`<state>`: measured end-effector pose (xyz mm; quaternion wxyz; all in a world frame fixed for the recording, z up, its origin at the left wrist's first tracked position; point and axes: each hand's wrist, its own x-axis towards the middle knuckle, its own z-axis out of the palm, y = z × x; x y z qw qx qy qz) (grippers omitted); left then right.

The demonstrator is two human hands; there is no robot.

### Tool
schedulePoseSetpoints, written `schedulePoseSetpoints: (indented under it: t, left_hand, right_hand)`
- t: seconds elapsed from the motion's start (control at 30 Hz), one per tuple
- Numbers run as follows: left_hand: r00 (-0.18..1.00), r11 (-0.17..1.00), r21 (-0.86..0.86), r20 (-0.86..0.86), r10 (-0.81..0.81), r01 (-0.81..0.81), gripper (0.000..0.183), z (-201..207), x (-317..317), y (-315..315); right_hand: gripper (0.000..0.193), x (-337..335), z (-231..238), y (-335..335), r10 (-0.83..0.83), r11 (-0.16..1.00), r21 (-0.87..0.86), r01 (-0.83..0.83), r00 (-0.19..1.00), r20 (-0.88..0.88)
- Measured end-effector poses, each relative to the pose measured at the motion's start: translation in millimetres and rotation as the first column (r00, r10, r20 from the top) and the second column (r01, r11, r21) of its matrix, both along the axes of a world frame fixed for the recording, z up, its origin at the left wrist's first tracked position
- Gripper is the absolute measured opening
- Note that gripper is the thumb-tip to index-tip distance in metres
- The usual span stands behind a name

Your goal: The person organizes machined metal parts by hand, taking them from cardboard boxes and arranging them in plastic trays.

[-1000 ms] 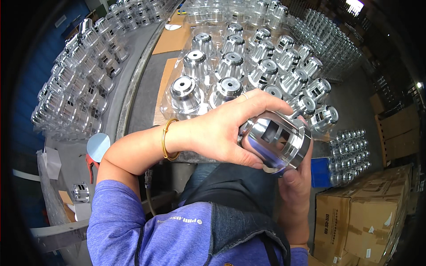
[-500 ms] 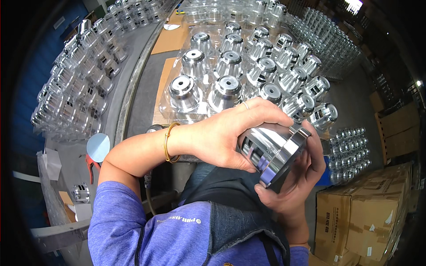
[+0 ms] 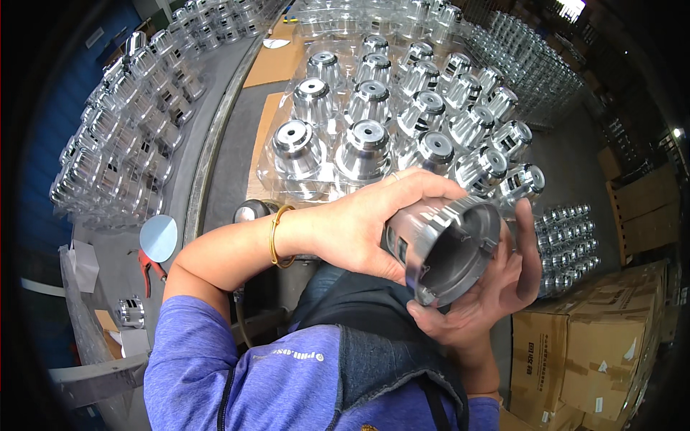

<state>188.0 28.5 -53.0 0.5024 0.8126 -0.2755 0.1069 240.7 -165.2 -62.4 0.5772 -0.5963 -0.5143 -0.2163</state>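
A shiny chrome-like metal housing (image 3: 454,251), cup-shaped with a hollow grey inside, is tilted so its open mouth faces up and to the right. My left hand (image 3: 374,223), with a gold bangle (image 3: 274,235) at the wrist, is closed around its outer wall from the left. Cradling the rim from the right and below is my right hand (image 3: 496,287); its thumb is at the lower edge and its index finger stands raised. Just beyond, a clear plastic tray (image 3: 302,188) bears rows of similar metal housings (image 3: 364,147), standing closed end up.
Stacked trays of housings (image 3: 118,136) rise at the left. Red-handled pliers (image 3: 147,271), a pale blue disc (image 3: 159,238) and a single housing (image 3: 131,312) lie at lower left. Cardboard boxes (image 3: 589,345) stand at lower right, with more stacked housings (image 3: 568,241) behind.
The housing has turned so its hollow mouth comes into view. My right hand's fingers have loosened and spread, with the index finger lifting off the rim. My left hand keeps its grip.
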Motion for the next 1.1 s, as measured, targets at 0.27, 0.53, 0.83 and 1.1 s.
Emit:
schedulePoseSetpoints:
  t: [0.27, 0.53, 0.83, 1.1]
  left_hand:
    - [1.000, 0.996, -0.087, 0.004, -0.026, 0.026, 0.096, 3.4, -5.6, -14.0]
    - [0.993, 0.986, -0.131, 0.068, -0.092, 0.100, 0.102, 2.2, -5.3, -12.2]
    - [0.994, 0.977, -0.197, 0.087, -0.062, 0.078, 0.097, -5.0, -1.7, -12.1]
    - [0.993, 0.977, -0.197, 0.096, -0.063, 0.081, 0.098, -7.9, 0.5, -11.4]
  right_hand:
    - [0.111, -8.2, 8.3, -4.4, 0.190, 0.972, -0.114, -0.203, 0.975, -0.118]
    - [0.130, -11.8, -2.3, 3.6, 0.274, 0.961, 0.059, -0.269, 0.916, -0.293]
    - [0.125, -1.3, -11.2, -0.6, 0.351, 0.928, 0.078, -0.363, 0.787, -0.508]
    - [0.110, 2.1, -13.7, -0.7, 0.317, 0.939, 0.054, -0.339, 0.794, -0.519]
